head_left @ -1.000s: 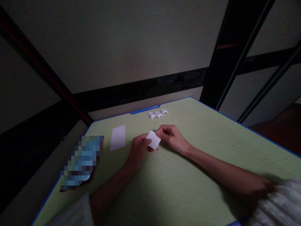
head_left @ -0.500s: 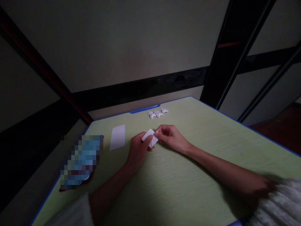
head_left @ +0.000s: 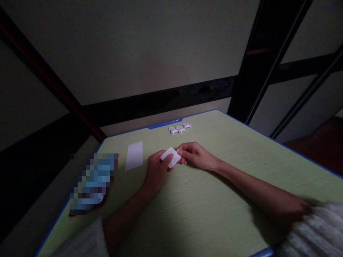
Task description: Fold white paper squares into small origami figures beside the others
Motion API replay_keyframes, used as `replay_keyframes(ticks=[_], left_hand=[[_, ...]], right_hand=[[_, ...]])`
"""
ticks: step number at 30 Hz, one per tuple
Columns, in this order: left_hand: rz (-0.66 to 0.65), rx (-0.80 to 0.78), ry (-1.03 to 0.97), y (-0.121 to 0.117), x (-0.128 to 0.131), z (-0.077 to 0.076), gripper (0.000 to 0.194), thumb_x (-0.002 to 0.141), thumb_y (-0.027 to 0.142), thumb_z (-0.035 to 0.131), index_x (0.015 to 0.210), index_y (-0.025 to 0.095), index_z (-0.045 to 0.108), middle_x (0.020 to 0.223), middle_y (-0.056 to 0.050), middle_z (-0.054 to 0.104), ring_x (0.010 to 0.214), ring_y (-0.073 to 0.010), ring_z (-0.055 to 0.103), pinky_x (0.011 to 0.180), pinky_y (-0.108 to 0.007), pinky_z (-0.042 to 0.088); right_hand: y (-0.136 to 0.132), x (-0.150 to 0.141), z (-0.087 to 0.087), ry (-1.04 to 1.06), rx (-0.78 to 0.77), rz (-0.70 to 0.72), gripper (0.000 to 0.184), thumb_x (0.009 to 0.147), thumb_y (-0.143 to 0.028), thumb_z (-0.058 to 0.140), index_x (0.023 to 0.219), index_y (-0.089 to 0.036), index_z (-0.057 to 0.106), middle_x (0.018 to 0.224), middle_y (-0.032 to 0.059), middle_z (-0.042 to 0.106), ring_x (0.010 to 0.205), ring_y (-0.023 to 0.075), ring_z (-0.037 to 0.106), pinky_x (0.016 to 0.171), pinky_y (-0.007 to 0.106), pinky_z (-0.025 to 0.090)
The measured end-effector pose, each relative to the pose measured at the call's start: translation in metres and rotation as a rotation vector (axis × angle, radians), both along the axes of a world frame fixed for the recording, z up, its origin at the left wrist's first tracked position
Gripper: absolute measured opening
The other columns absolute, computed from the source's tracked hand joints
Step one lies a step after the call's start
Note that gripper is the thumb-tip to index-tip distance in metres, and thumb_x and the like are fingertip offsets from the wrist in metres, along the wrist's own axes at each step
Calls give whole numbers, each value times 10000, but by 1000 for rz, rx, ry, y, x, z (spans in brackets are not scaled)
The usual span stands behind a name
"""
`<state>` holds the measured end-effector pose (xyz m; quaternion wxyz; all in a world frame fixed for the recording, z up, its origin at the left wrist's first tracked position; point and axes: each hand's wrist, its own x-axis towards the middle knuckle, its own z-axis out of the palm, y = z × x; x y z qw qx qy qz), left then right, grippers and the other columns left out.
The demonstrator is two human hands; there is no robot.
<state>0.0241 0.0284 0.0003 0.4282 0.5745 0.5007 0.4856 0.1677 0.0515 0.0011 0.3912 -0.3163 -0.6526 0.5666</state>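
Between my two hands is a small folded white paper point(head_left: 172, 161), diamond-shaped with crease lines across it. My left hand point(head_left: 157, 170) grips it, thumb pressed flat on its face and fingers underneath. At the paper's right corner, my right hand point(head_left: 197, 155) pinches the edge between thumb and curled fingers. Three small folded paper figures point(head_left: 180, 129) stand in a row beyond my hands. To the left of my left hand lies a flat white paper sheet point(head_left: 134, 156).
The pale green table point(head_left: 214, 207) has a blue rim and a blue handle-like strip point(head_left: 165, 124) at its far edge. A blurred-out blue item point(head_left: 93, 184) lies on the left side. Close behind the table stand large panels point(head_left: 160, 53) with dark bands.
My right thumb and fingers have shifted slightly at the paper's right corner, and my left thumb has moved a little on its face. The other things stay where they were.
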Motion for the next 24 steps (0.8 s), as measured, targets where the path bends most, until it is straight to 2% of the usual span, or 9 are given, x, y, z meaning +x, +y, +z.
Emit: replay_keyframes(ticks=[6, 9, 13, 18, 24], left_hand=[[49, 12, 4, 2, -1, -1, 190, 666, 256, 523, 524, 131, 511, 393, 53, 465, 378, -67, 404, 396, -181, 310], [51, -2, -15, 3, -1, -4, 186, 667, 284, 529, 573, 124, 543, 423, 45, 496, 381, -67, 417, 392, -180, 317], [26, -24, -15, 3, -1, -4, 206, 668, 309, 534, 607, 117, 577, 452, 30, 529, 390, -68, 426, 391, -179, 325], [27, -19, 28, 2, 0, -1, 186, 648, 280, 556, 547, 124, 574, 436, 43, 506, 402, -68, 422, 391, -175, 329], [-13, -33, -43, 2, 1, -1, 144, 664, 255, 541, 623, 128, 596, 499, 29, 562, 421, -75, 466, 390, -174, 345]], right_hand=[[1, -4, -4, 121, -101, -43, 177, 736, -259, 522, 647, -106, 520, 534, -15, 517, 497, 65, 474, 527, 222, 367], [0, -8, -5, 187, -131, -88, 182, 647, -245, 625, 681, -120, 497, 530, -28, 524, 491, 68, 490, 516, 219, 371], [0, -9, -6, 215, -92, -139, 259, 548, -186, 695, 679, -125, 480, 525, -49, 513, 472, 55, 480, 492, 201, 355], [-1, -9, -6, 146, -41, -126, 153, 596, -166, 639, 690, -111, 532, 550, -36, 522, 485, 54, 460, 496, 210, 347], [-1, -7, -4, 141, 16, -198, 76, 631, -155, 582, 688, -114, 554, 555, -28, 522, 504, 69, 462, 532, 233, 371]])
